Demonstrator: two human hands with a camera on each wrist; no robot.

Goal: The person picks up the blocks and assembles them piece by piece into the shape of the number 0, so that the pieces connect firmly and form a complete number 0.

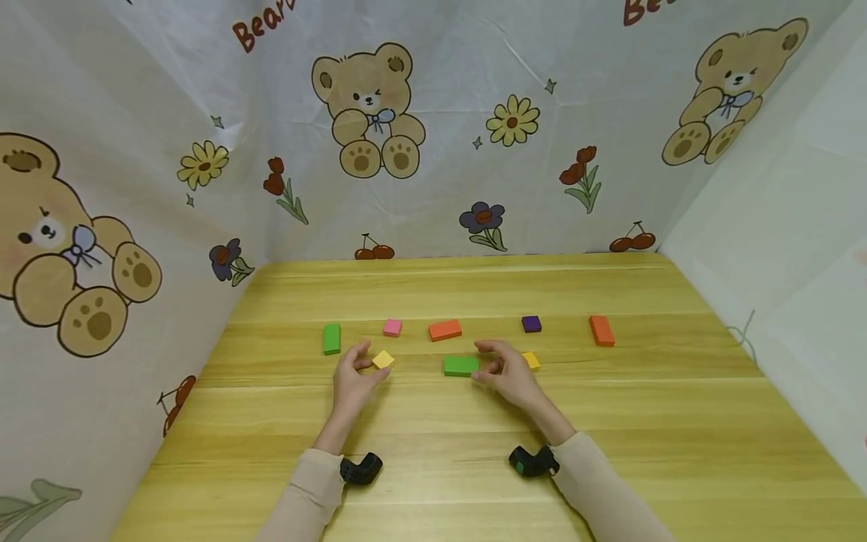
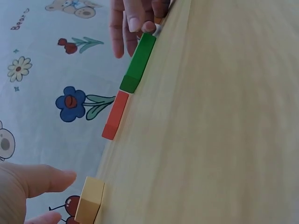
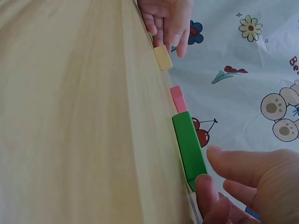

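Note:
My left hand [image 1: 354,380] is beside a yellow block [image 1: 383,360], its thumb and fingers spread around the near and left sides. A gap shows between the left thumb and that yellow block [image 2: 90,199] in the left wrist view. At the right end of a green block [image 1: 460,366], my right hand [image 1: 515,379] has thumb and fingers parted. One fingertip overlaps the end of this green block [image 3: 189,147] in the right wrist view. Another yellow block [image 1: 531,361] is partly hidden behind the right hand.
Farther back on the wooden table [image 1: 433,467] lie a second green block [image 1: 331,339], a pink block [image 1: 392,327], an orange block [image 1: 445,330], a purple block [image 1: 531,324] and a red-orange block [image 1: 601,330]. A bear-print cloth [image 1: 440,203] hangs behind the table.

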